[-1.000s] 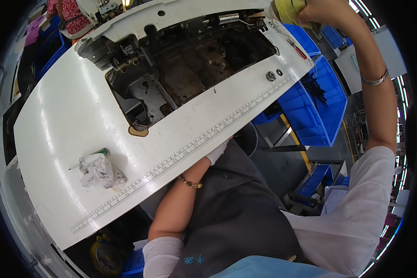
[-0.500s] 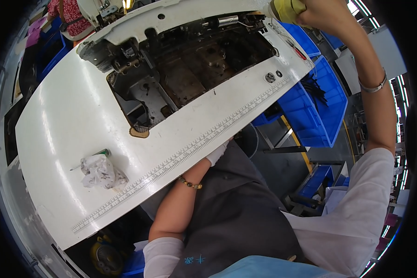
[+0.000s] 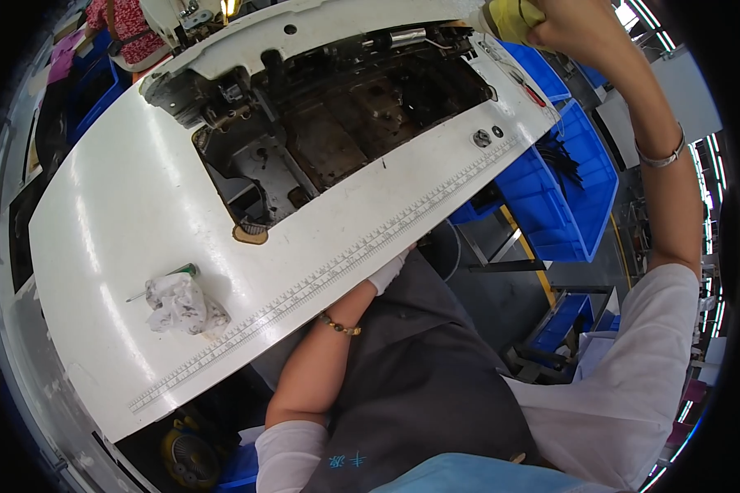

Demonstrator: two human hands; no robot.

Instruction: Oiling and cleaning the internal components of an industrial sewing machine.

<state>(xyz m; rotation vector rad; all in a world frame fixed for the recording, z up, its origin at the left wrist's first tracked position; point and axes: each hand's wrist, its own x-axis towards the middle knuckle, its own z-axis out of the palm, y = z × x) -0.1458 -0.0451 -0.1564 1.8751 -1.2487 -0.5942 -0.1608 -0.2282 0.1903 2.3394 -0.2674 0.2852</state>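
Observation:
My right hand (image 3: 555,26) is raised at the top right, its fingers closed around a yellow cloth (image 3: 511,18) at the end of the raised white sewing machine head (image 3: 337,20). My left hand (image 3: 391,269), in a white glove, is down at the near edge of the white tabletop (image 3: 107,255); its fingers are hidden. The dark, oily machine cavity (image 3: 341,123) is exposed. A crumpled white rag (image 3: 181,308) and a green-handled screwdriver (image 3: 187,269) lie on the left. A small metal part (image 3: 482,139), a black washer (image 3: 497,132) and red-handled snips (image 3: 532,94) lie on the right.
A printed ruler (image 3: 321,292) runs along the table's near edge. Blue bins (image 3: 575,222) on metal stands are to the right. A yellow fan (image 3: 185,456) is under the table. A person in red patterned clothing (image 3: 123,33) is beyond the table at top left.
The view has shifted very slightly. My hands stay in nearly the same places, with the right hand still on the yellow cloth.

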